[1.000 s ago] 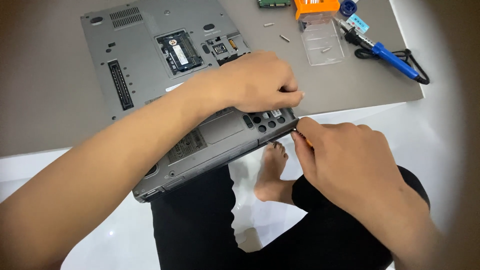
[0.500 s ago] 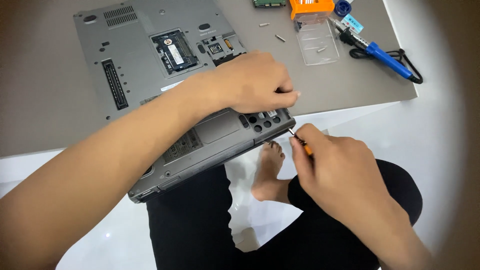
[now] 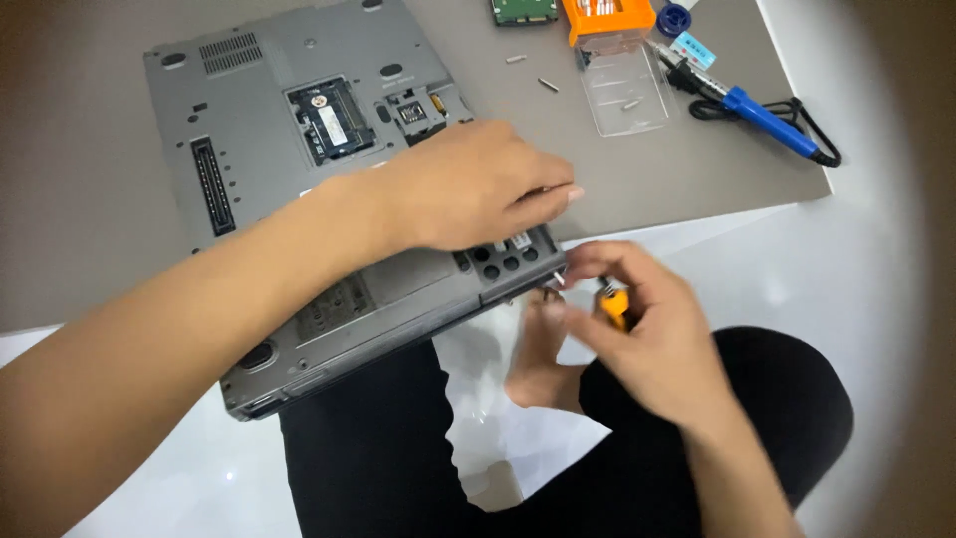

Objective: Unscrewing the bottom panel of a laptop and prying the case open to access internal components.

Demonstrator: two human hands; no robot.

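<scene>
A grey laptop [image 3: 269, 110] lies upside down on a grey table [image 3: 80, 199], its near edge hanging over my lap. My left hand [image 3: 468, 184] presses flat on the laptop's bottom near the front right corner. My right hand [image 3: 647, 319] is closed around a small screwdriver with an orange handle [image 3: 614, 304], whose tip sits at the laptop's front edge by that corner. An open bay in the underside shows a memory module [image 3: 332, 115].
At the table's far right lie a blue-handled soldering iron [image 3: 762, 115] with black cord, a clear plastic lid [image 3: 624, 85], an orange bit case [image 3: 607, 17], loose screws [image 3: 548, 85] and a green circuit board [image 3: 525, 10]. My crossed legs [image 3: 398, 448] are below on white floor.
My right hand has shifted slightly and turned the screwdriver at the laptop's front corner, so the orange handle shows more. My left hand stays pressed on the laptop.
</scene>
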